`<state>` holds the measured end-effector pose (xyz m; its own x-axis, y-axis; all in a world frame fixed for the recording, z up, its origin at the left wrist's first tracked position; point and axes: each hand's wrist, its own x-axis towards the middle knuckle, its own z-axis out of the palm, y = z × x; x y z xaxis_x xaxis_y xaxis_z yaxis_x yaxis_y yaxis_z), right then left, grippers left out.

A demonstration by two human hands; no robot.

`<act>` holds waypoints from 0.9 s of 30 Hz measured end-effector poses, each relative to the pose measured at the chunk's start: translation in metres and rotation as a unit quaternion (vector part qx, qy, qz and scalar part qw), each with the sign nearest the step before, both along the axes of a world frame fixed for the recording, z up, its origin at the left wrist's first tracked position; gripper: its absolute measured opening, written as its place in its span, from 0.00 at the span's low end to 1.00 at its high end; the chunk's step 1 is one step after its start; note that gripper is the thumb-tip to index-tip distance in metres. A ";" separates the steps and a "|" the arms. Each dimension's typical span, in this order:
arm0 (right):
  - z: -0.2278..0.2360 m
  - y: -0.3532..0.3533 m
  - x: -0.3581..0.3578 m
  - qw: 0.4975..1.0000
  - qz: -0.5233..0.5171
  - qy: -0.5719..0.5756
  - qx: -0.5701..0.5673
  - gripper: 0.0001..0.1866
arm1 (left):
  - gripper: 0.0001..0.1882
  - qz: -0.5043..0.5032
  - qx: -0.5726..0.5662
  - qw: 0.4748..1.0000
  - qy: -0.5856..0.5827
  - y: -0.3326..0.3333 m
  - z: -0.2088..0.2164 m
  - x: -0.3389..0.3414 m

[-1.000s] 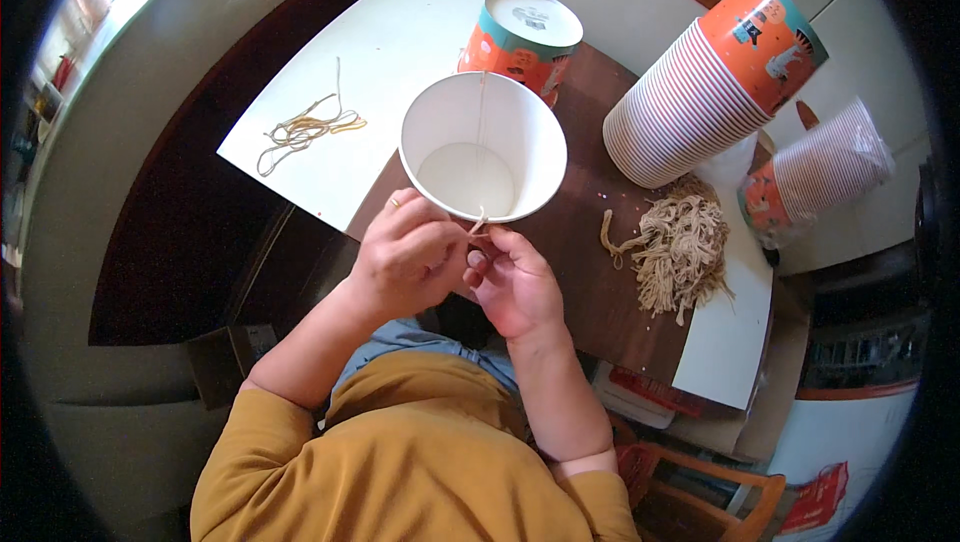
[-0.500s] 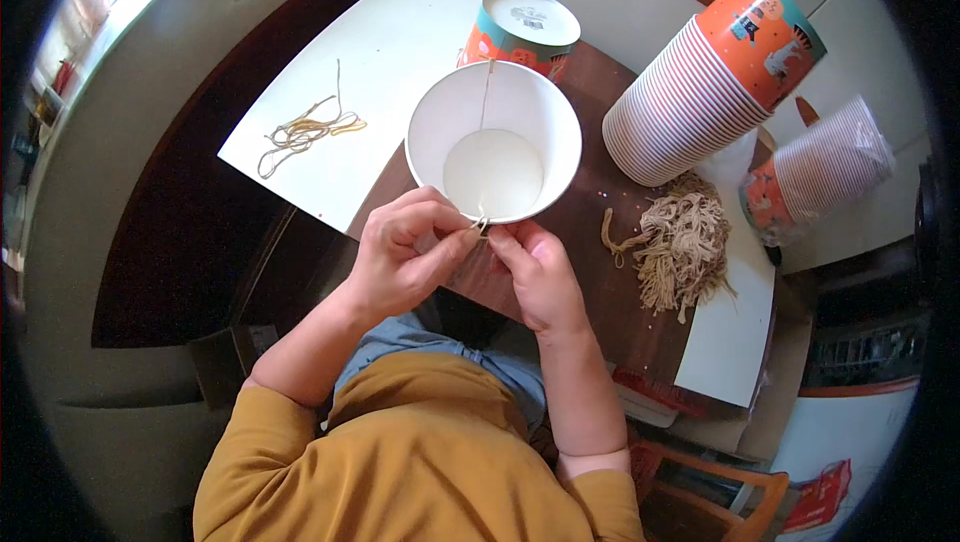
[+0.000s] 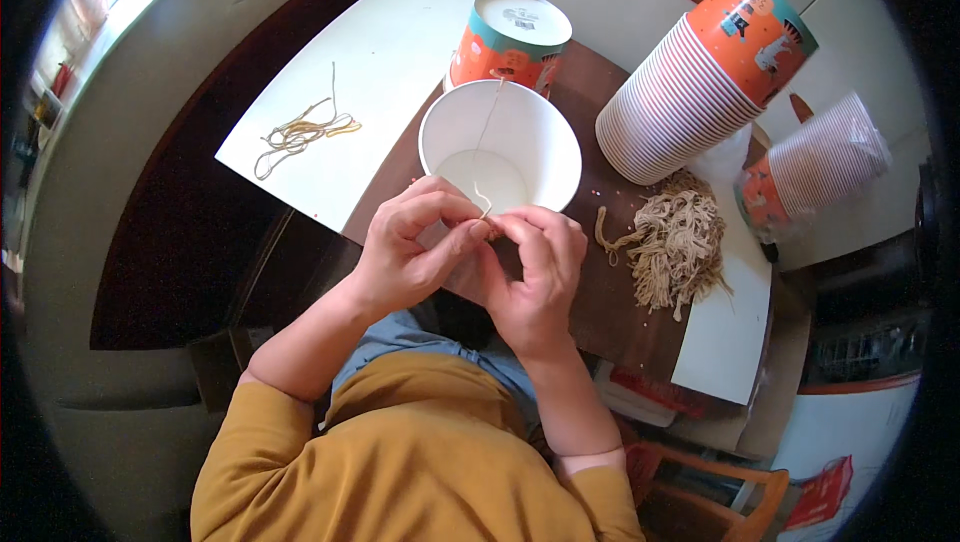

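A paper bucket (image 3: pixel 548 147), white inside, stands on the table in front of me, its mouth facing me. A thin cord (image 3: pixel 488 127) runs from its far rim down the inner wall. At the near rim, my left hand (image 3: pixel 415 242) pinches a beige string (image 3: pixel 483 200) between thumb and fingers, its pale loose end sticking up. My right hand (image 3: pixel 535 267) meets it there, fingertips closed on the same string; the exact grip is partly hidden. Behind stands an upside-down bucket (image 3: pixel 510 52) with an orange and teal print.
A tall nested stack of buckets (image 3: pixel 680 92) leans at the right, with a plastic-wrapped stack (image 3: pixel 815 167) beyond it. A bundle of beige strings (image 3: pixel 680 247) lies near my right hand. Loose cords (image 3: pixel 300 134) rest on the white table section at left. A wooden chair (image 3: pixel 740 512) is lower right.
The near rim has tipped lower and the bucket shifted slightly right. My right hand has turned inward, its fingers moving from the rim up to the string beside my left fingertips.
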<state>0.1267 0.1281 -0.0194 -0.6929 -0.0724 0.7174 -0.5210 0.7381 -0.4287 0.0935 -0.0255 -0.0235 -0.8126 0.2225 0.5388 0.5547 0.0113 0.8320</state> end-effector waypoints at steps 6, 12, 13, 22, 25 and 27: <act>-0.003 0.004 -0.001 0.999 0.021 0.030 -0.013 0.09 | 0.02 -0.013 -0.002 1.000 0.027 -0.006 0.008 0.001; 0.000 0.011 0.005 0.999 0.005 -0.027 0.041 0.06 | 0.05 -0.225 0.334 0.892 -0.204 -0.004 0.003 -0.005; 0.001 0.012 0.006 0.999 0.005 -0.023 0.043 0.06 | 0.05 -0.226 0.335 0.892 -0.200 -0.003 0.000 -0.008; 0.013 0.024 0.007 0.988 0.035 -0.135 0.060 0.17 | 0.04 -0.309 0.392 0.846 -0.187 -0.001 -0.011 -0.029; 0.035 0.061 -0.018 0.993 0.000 -0.115 0.040 0.25 | 0.05 -0.314 0.361 0.862 -0.170 -0.006 -0.011 -0.031; 0.053 0.081 -0.044 0.967 -0.099 -0.227 0.052 0.30 | 0.09 -0.281 0.312 0.893 -0.161 -0.004 -0.002 -0.030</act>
